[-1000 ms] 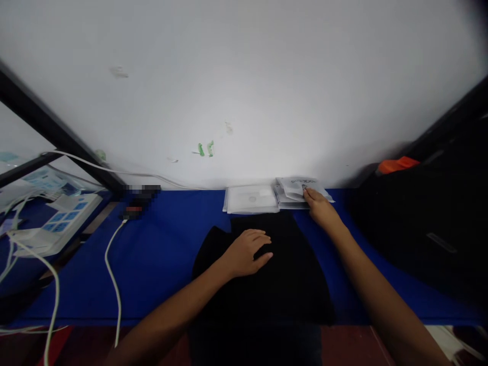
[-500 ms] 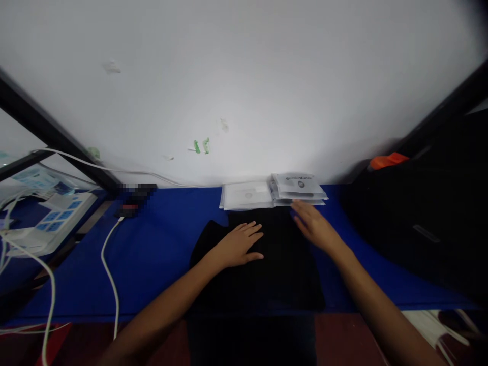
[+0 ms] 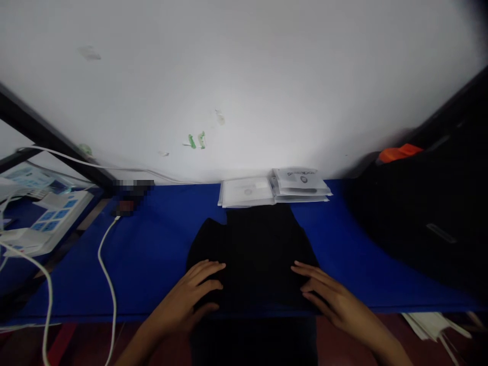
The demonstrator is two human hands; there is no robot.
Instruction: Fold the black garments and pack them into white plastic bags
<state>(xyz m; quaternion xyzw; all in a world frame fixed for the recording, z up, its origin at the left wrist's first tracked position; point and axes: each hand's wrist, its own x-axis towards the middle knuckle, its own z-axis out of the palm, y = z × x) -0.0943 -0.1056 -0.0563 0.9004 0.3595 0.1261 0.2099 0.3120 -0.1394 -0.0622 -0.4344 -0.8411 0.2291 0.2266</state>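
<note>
A black cloth (image 3: 263, 254), apparently a partly folded garment, lies flat on the blue tabletop (image 3: 152, 244) in front of me. My left hand (image 3: 198, 290) rests at its near left side, palm down with the fingers apart. Over the near right edge is my right hand (image 3: 324, 290), its fingers spread and touching or just above the fabric. Neither hand holds anything. Beyond the far edge of the cloth are flat white plastic packets (image 3: 247, 192) and a second small stack of printed packets (image 3: 301, 183).
A large black bag (image 3: 412, 218) with an orange piece (image 3: 400, 152) stands on the right. To the left are a blurred dark device (image 3: 131, 195) with a white cable (image 3: 109, 279) and a white box with blue squares (image 3: 57, 221). A white wall (image 3: 267, 91) closes the back.
Both hands have drawn back toward me, from the middle and far right of the black cloth to its near left and right sides. The cloth lies nearly as before.
</note>
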